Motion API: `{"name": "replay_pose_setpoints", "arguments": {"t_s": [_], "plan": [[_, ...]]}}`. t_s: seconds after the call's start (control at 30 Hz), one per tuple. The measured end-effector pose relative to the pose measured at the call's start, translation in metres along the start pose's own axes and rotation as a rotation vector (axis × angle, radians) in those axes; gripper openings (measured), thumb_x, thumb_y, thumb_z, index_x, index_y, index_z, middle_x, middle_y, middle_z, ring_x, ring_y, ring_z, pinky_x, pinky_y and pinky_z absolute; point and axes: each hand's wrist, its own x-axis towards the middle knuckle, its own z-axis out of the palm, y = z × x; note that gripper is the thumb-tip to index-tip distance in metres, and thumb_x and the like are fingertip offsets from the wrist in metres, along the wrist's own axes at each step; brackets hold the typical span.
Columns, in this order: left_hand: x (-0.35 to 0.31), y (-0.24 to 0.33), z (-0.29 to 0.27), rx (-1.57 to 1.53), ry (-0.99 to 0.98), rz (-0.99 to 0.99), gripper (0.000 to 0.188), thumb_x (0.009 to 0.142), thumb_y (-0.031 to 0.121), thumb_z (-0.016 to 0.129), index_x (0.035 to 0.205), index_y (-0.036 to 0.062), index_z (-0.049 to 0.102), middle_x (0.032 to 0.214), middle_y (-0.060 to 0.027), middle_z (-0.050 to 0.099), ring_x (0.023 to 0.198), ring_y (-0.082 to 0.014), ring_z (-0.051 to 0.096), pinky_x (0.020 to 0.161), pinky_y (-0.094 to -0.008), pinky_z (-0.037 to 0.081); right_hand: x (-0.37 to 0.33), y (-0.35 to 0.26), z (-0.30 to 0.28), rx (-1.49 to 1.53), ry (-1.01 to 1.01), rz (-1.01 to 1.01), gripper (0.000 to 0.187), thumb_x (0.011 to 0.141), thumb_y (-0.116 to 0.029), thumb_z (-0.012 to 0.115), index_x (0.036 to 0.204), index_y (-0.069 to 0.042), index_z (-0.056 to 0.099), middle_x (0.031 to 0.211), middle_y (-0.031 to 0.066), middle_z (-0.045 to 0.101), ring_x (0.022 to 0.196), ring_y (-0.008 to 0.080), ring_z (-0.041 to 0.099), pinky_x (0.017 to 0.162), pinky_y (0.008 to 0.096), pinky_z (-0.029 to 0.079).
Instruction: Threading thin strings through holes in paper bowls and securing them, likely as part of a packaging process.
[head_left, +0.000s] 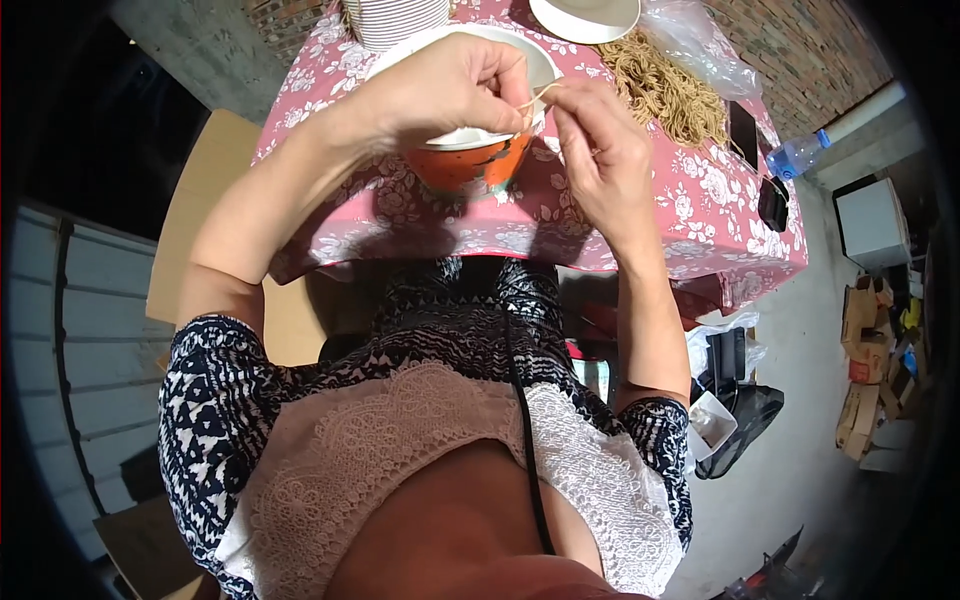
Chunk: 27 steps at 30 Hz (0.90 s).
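Above an orange bucket [465,165] with a white rim, both of my hands work on a thin tan cord [545,92]. My left hand [455,85] pinches it between thumb and fingertips, over the bucket's opening. Close by on the right, my right hand [605,140] has its curled fingertips on the other part of the cord. A short curved stretch of it shows between the hands. My left hand and wrist hide part of the rim and inside. Farther back on the right lies a heap of similar tan cords [665,85].
A pink flowered cloth [720,200] covers the table. At its back stand a stack of white containers [395,20] and a white round dish [585,18]. On the right lie a clear plastic bag [710,45], a phone [742,132], a black case [773,203] and a bottle [798,155].
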Motion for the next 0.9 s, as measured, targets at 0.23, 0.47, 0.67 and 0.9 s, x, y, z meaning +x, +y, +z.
{"name": "replay_pose_setpoints", "arguments": {"t_s": [0.23, 0.47, 0.67, 0.9], "plan": [[-0.005, -0.003, 0.03, 0.669, 0.351, 0.283, 0.003, 0.082, 0.0, 0.058, 0.085, -0.0004, 0.057, 0.076, -0.0071, 0.058, 0.067, -0.0151, 0.056, 0.063, -0.0282, 0.047, -0.004, -0.002, 0.007, 0.056, 0.02, 0.074, 0.017, 0.086, 0.003, 0.061, 0.102, 0.003, 0.068, 0.087, 0.0163, 0.064, 0.077, 0.031, 0.065, 0.07, 0.0366, 0.051], [-0.014, -0.014, 0.031, 0.895, 0.496, 0.568, 0.006, 0.081, 0.0, 0.061, 0.087, 0.0001, 0.06, 0.078, -0.0136, 0.063, 0.066, -0.0256, 0.063, 0.06, -0.0338, 0.05, -0.001, -0.001, 0.007, 0.212, -0.072, 0.315, 0.017, 0.088, -0.002, 0.06, 0.102, 0.003, 0.068, 0.085, 0.0165, 0.062, 0.075, 0.0307, 0.063, 0.07, 0.0375, 0.05], [-0.017, -0.019, 0.034, 0.749, 0.547, 0.495, 0.004, 0.085, 0.002, 0.064, 0.088, 0.0004, 0.062, 0.079, -0.0106, 0.066, 0.067, -0.0171, 0.063, 0.061, -0.0289, 0.051, 0.003, -0.01, 0.005, 0.302, -0.144, 0.385, 0.015, 0.087, -0.004, 0.063, 0.099, 0.003, 0.068, 0.085, 0.0159, 0.061, 0.077, 0.0303, 0.063, 0.071, 0.0364, 0.05], [-0.016, -0.007, 0.025, 0.201, 0.407, 0.041, 0.011, 0.088, 0.008, 0.062, 0.089, -0.0028, 0.063, 0.074, -0.0007, 0.061, 0.067, -0.0056, 0.051, 0.059, -0.0223, 0.043, -0.005, -0.011, 0.019, -0.116, 0.134, -0.006, 0.011, 0.082, 0.002, 0.068, 0.092, 0.003, 0.064, 0.1, 0.0148, 0.058, 0.083, 0.0243, 0.061, 0.074, 0.0333, 0.05]]}}
